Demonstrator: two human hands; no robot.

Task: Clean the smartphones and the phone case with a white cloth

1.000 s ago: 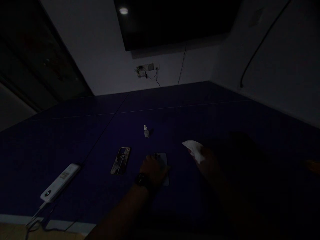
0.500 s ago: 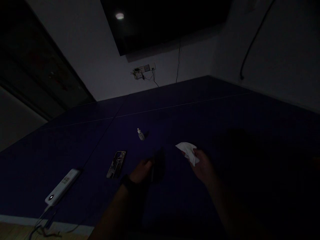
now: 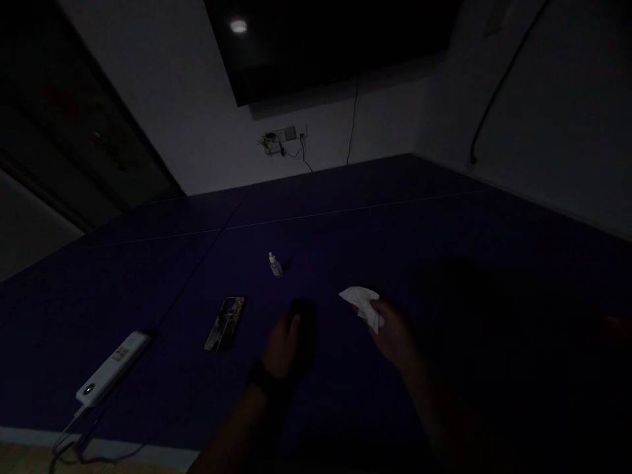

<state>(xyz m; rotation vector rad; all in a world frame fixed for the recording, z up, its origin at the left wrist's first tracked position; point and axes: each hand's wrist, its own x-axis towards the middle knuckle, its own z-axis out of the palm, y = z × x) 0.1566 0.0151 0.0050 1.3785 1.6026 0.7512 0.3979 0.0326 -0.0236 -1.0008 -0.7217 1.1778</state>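
My left hand [image 3: 280, 347], with a dark band on the wrist, is closed on a dark flat phone [image 3: 307, 322], its thumb along the near edge. The phone's face is too dark to make out. To the right, my right hand [image 3: 394, 334] pinches a folded white tissue [image 3: 363, 301], apart from the phone. Left of my left hand lies a patterned phone case [image 3: 225, 324] on the dark blue tabletop [image 3: 345, 408]. Beyond the hands is a small dropper bottle [image 3: 275, 265] with a white top.
A long white power strip [image 3: 113, 367] with cables lies near the left front edge. Wall sockets [image 3: 281, 136] with plugs are behind the table, beneath a large dark screen [image 3: 336, 39]. A dark cable [image 3: 503, 82] runs down the right wall. The room is very dim.
My left hand has turned the phone from nearly edge-on so that its broad face shows. The tissue and my right hand have shifted slightly left in view.
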